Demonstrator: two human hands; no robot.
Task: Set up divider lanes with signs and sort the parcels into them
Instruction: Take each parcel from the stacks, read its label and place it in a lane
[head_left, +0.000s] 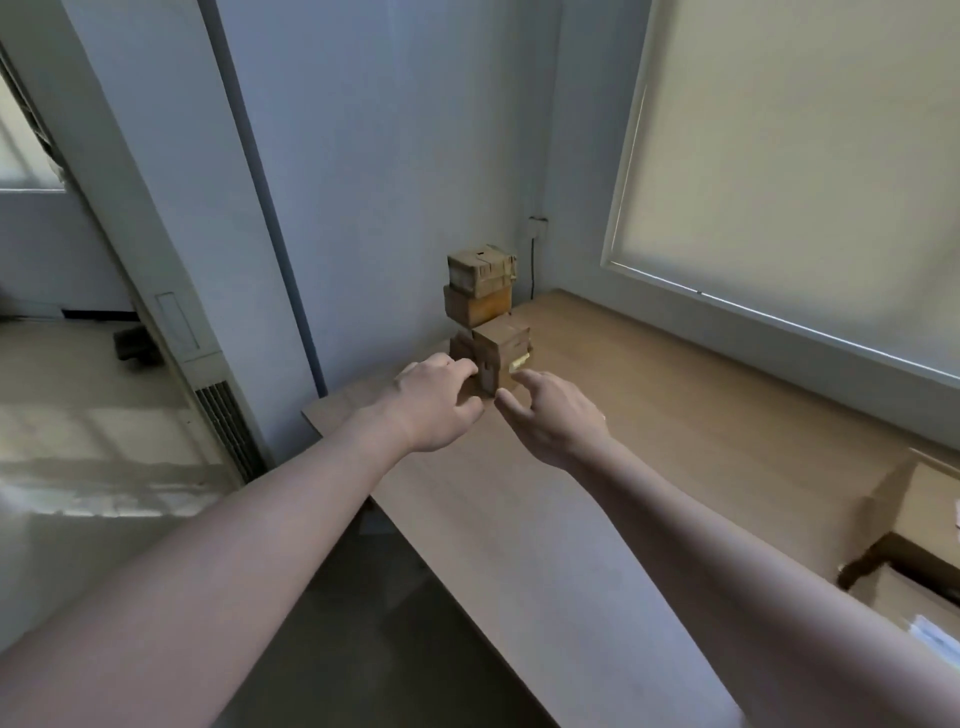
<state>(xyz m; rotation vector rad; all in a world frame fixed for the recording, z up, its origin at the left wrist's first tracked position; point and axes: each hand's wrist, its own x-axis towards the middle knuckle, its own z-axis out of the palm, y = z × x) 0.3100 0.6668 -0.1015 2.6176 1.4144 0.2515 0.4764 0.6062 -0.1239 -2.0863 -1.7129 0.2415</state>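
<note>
A: Parcels?
B: Small stack (480, 291) at the bench's (597, 467) far corner, 12 o'clock from the wearer. Front parcel (501, 351) lowest, nearest the hands.
A: Hands?
B: Left hand (436, 400) at the parcel's 8 o'clock, fingers curled against its near left face. Right hand (556, 415) at 5 o'clock, loosely spread, fingertips just beside it; contact cannot be told.
A: Else?
B: Open cartons (924, 530) at 3 o'clock.

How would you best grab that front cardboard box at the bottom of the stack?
Grip the front cardboard box by its two opposite side faces, one hand on each, coming from the near side. Its corner points toward the person, so both faces are exposed.
</note>
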